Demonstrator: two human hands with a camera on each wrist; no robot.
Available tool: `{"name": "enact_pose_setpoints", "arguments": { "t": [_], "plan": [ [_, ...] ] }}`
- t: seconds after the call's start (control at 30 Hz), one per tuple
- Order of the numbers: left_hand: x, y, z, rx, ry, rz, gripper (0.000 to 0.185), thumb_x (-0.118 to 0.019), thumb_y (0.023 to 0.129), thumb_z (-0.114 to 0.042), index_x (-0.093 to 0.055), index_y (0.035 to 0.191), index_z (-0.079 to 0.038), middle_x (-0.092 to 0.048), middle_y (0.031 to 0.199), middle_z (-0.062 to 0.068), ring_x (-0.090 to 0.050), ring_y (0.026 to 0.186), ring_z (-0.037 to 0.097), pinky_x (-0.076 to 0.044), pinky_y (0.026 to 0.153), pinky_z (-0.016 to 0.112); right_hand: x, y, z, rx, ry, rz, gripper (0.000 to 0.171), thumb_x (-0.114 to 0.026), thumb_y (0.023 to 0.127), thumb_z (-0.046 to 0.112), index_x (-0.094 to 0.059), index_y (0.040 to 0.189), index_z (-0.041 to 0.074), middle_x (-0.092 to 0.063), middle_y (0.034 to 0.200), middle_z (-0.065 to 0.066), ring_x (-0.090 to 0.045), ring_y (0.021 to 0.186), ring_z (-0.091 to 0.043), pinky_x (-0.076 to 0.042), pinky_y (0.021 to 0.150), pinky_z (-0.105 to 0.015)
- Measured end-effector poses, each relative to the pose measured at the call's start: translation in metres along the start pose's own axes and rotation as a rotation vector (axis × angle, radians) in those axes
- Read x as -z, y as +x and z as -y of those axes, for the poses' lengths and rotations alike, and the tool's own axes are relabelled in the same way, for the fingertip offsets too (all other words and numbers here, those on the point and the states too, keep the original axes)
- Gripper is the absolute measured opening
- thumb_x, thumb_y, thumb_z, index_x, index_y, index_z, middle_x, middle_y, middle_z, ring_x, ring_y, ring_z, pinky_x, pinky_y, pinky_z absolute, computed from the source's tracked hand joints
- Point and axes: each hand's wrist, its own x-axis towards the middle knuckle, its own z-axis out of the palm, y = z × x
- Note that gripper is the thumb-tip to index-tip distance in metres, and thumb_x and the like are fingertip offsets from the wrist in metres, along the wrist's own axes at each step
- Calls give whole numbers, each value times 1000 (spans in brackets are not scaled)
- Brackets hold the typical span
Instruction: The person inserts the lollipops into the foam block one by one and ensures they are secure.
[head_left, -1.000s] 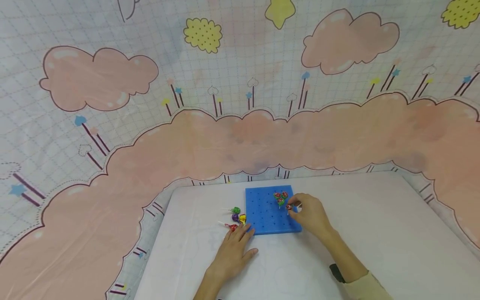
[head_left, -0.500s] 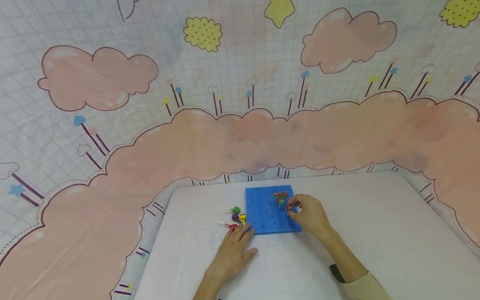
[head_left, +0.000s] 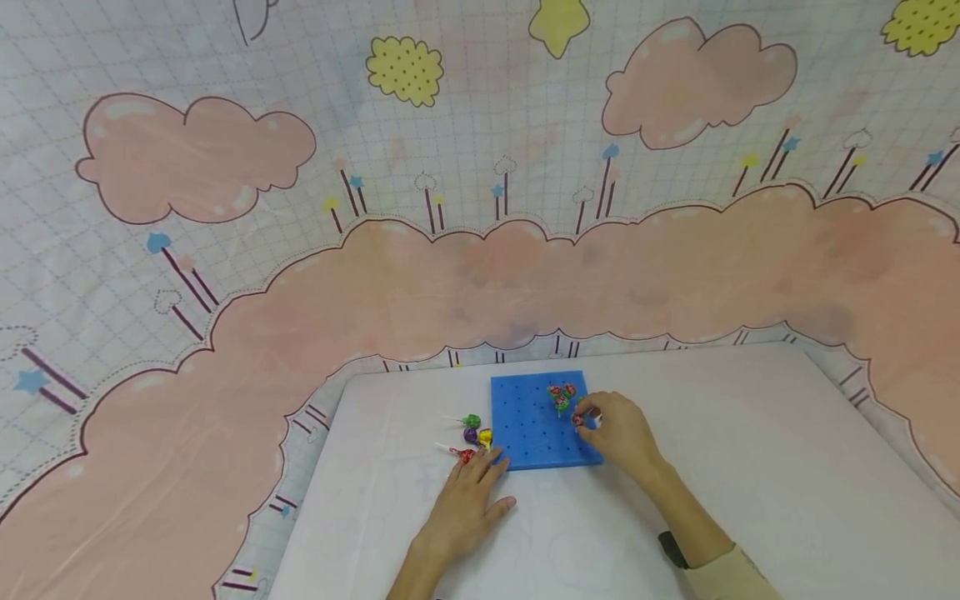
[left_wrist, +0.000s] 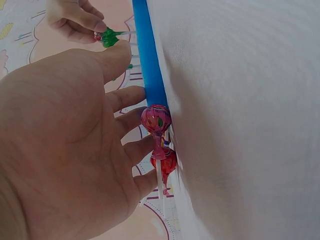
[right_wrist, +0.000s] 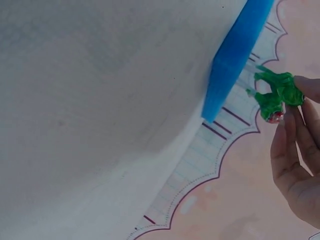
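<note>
Right now I see my right hand [head_left: 618, 429] pinching a wrapped lollipop [head_left: 577, 417] by its head over the right part of the blue pegboard [head_left: 536, 437], with its stick toward the board; the right wrist view shows fingertips [right_wrist: 290, 115] closed on the green wrapper of that lollipop [right_wrist: 272, 102], just beside another green-wrapped one. I cannot tell from these views whether the stick is already in a hole. Close behind it, 3 lollipops [head_left: 561, 395] stand upright in the board's far right area. My left hand [head_left: 465, 500] lies flat on the white table [head_left: 750, 467] at the board's near left corner, fingers straight and relaxed, holding nothing; its fingertips [left_wrist: 131, 97] touch the edge of the board [left_wrist: 150, 65] in the left wrist view. Just beyond those fingers, 4 loose lollipops [head_left: 472, 435] lie on the table against the board's left side, red, yellow, purple and green. A cartoon cloud-print backdrop [head_left: 450, 208] hangs behind the table.
</note>
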Motion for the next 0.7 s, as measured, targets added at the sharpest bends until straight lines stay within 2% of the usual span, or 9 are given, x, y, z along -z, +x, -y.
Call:
{"name": "enact_pose_setpoints", "arguments": {
  "t": [0.23,0.43,0.57,0.7],
  "plan": [
    [-1,3,-1,4,14,-8,61,-58,106,-45,-49,156,-13,-37,167,7,-29,155,35,-24,124,60,0,3,-3,20,28,4,23,-90,78,7,-76,96,11,-73,94,-6,-68,88,-25,-58,75,-39],
    [-1,5,-3,10,5,-2,61,-57,106,-46,-49,156,-12,-37,167,8,-28,156,35,-24,124,61,0,2,-5,-12,61,13,21,-89,81,7,-76,97,12,-75,102,-9,-70,92,-27,-61,82,-45],
    [0,5,-4,11,0,1,61,-56,107,-46,-48,157,-12,-37,167,8,-28,156,35,-23,125,60,4,1,-6,-56,88,14,22,-88,84,11,-76,103,11,-76,105,-9,-69,96,-28,-61,83,-45],
    [1,6,-2,11,0,3,61,-56,107,-46,-45,158,-15,-37,167,7,-29,156,35,-24,124,61,8,0,-7,-103,131,26,35,-89,84,18,-73,114,7,-75,108,-10,-68,99,-27,-62,83,-43]
  ]
}}
